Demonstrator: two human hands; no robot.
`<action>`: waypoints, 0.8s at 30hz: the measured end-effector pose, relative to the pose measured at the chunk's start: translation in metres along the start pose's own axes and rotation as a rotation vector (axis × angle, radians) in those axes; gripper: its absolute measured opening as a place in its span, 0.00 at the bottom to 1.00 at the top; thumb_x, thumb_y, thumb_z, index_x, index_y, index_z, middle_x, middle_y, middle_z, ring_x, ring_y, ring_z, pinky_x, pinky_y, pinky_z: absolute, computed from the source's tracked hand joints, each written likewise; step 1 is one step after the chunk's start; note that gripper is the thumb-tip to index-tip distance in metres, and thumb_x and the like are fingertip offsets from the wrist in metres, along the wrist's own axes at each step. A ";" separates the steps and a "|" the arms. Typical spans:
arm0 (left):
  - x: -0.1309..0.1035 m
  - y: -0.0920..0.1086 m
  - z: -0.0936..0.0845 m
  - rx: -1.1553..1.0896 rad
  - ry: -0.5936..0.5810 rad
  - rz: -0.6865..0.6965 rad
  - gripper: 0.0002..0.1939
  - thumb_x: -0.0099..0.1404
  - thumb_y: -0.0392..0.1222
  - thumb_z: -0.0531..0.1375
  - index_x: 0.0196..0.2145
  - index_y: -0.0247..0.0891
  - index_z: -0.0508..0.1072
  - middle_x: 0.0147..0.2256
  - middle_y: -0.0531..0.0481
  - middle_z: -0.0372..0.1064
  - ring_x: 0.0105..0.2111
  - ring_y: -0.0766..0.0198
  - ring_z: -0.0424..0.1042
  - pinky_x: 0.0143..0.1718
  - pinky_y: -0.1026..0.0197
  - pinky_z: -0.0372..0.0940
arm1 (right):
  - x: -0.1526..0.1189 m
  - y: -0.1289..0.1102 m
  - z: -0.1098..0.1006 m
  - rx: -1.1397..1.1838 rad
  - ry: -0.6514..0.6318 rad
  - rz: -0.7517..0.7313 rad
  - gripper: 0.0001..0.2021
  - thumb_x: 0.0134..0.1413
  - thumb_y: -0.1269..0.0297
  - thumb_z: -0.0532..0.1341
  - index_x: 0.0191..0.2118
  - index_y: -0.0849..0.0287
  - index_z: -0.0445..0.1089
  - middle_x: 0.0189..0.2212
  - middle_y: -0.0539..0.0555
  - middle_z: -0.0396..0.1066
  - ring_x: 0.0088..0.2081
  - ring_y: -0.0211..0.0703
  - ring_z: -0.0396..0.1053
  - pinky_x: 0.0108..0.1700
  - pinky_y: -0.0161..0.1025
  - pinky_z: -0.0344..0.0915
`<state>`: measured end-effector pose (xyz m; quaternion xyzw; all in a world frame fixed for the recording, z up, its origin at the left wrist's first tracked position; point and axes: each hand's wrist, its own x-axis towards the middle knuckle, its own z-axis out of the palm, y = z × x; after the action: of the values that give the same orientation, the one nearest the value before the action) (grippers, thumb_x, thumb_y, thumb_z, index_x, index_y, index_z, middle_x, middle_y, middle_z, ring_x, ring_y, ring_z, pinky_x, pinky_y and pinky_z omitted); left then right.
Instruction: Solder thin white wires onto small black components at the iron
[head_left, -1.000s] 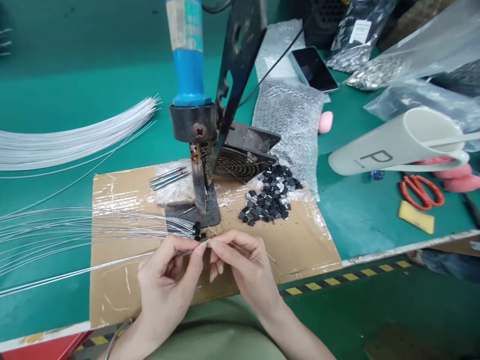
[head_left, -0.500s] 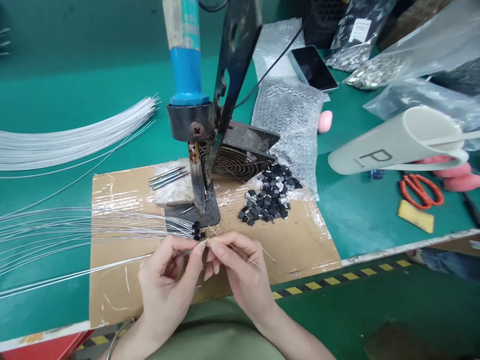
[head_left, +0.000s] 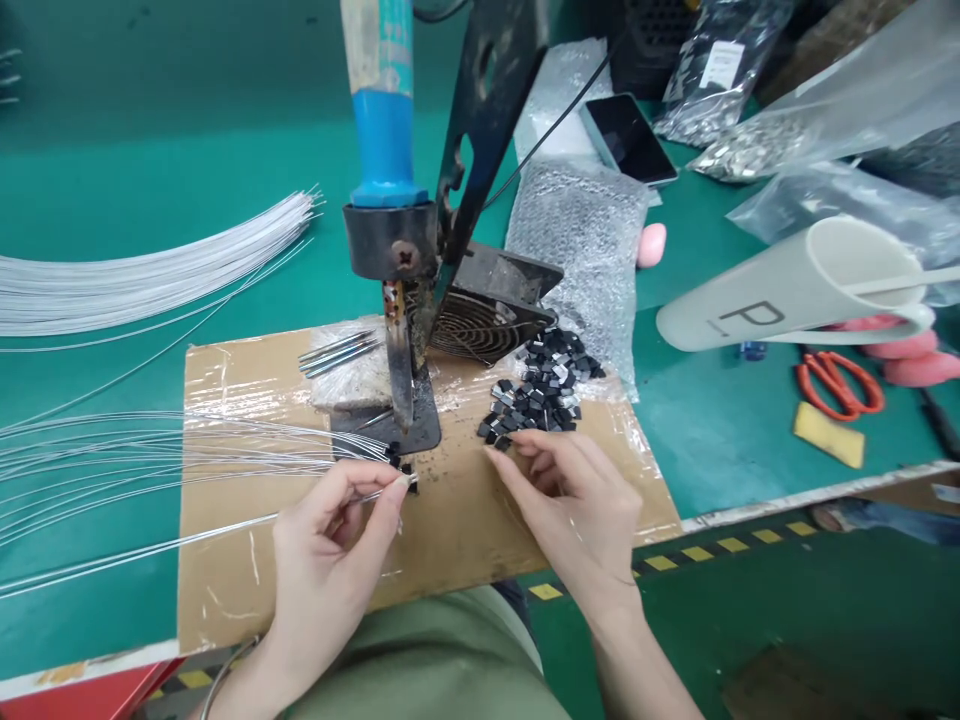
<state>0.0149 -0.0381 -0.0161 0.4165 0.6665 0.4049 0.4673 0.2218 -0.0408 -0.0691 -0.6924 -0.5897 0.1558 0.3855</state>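
Note:
My left hand (head_left: 334,545) is closed in a pinch on a thin white wire (head_left: 225,534), whose end shows just past the thumb and forefinger. That wire runs off to the left. My right hand (head_left: 574,510) is at the near edge of a pile of small black connectors (head_left: 536,400). Its thumb and forefinger are around one black connector (head_left: 502,443). Beyond my left hand, several thin wires (head_left: 277,435) with black ends lie on the cardboard (head_left: 247,590). Above the cardboard points a blue-handled soldering iron (head_left: 400,370), tip down, clamped in a stand.
Behind the iron sits a small black fan (head_left: 480,325). Metal rods (head_left: 337,352) lie on clear wrap to its left. A thick bundle of white wires (head_left: 150,285) is at far left. Rightward are bubble wrap (head_left: 574,260), a phone (head_left: 630,138), a white cup (head_left: 772,290), orange-handled scissors (head_left: 840,385) and a yellow sponge (head_left: 829,435).
My right hand has left my left hand's fingertips and moved right to the black connectors. My left hand stays nearly in place with the wire.

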 end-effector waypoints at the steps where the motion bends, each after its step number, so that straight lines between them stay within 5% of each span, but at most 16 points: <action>1: 0.000 0.000 0.000 0.011 0.000 0.005 0.04 0.66 0.41 0.68 0.35 0.40 0.82 0.30 0.52 0.75 0.28 0.67 0.68 0.27 0.67 0.61 | 0.002 0.002 0.001 -0.054 -0.016 -0.049 0.06 0.62 0.63 0.72 0.42 0.58 0.80 0.31 0.52 0.76 0.28 0.40 0.71 0.32 0.38 0.72; 9: 0.001 0.002 -0.004 0.040 0.012 0.028 0.02 0.66 0.41 0.69 0.35 0.41 0.82 0.29 0.54 0.75 0.28 0.68 0.66 0.29 0.66 0.60 | 0.008 -0.006 -0.008 -0.218 -0.149 -0.081 0.05 0.64 0.69 0.63 0.37 0.58 0.77 0.28 0.49 0.76 0.26 0.38 0.75 0.32 0.36 0.72; 16: 0.004 0.004 -0.004 0.049 0.021 0.054 0.02 0.64 0.39 0.69 0.33 0.40 0.81 0.29 0.53 0.76 0.27 0.67 0.68 0.28 0.66 0.61 | 0.006 -0.005 -0.014 -0.200 -0.122 -0.101 0.07 0.66 0.69 0.61 0.40 0.59 0.78 0.30 0.52 0.79 0.28 0.41 0.77 0.34 0.38 0.74; 20: 0.005 0.005 -0.006 0.074 0.018 0.053 0.04 0.64 0.41 0.69 0.31 0.40 0.81 0.29 0.52 0.75 0.28 0.66 0.68 0.27 0.66 0.62 | 0.004 -0.010 -0.015 0.055 -0.111 0.008 0.08 0.68 0.69 0.63 0.44 0.56 0.81 0.35 0.53 0.82 0.31 0.41 0.78 0.38 0.38 0.77; 24: 0.005 0.009 -0.006 0.085 0.006 0.057 0.03 0.64 0.40 0.69 0.31 0.41 0.81 0.29 0.52 0.77 0.28 0.66 0.71 0.29 0.66 0.64 | 0.002 -0.028 -0.009 0.518 -0.172 0.223 0.05 0.64 0.68 0.69 0.41 0.53 0.84 0.32 0.51 0.79 0.25 0.38 0.75 0.29 0.35 0.75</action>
<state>0.0094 -0.0310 -0.0075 0.4538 0.6724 0.3904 0.4354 0.2093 -0.0420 -0.0426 -0.6159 -0.4810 0.4006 0.4784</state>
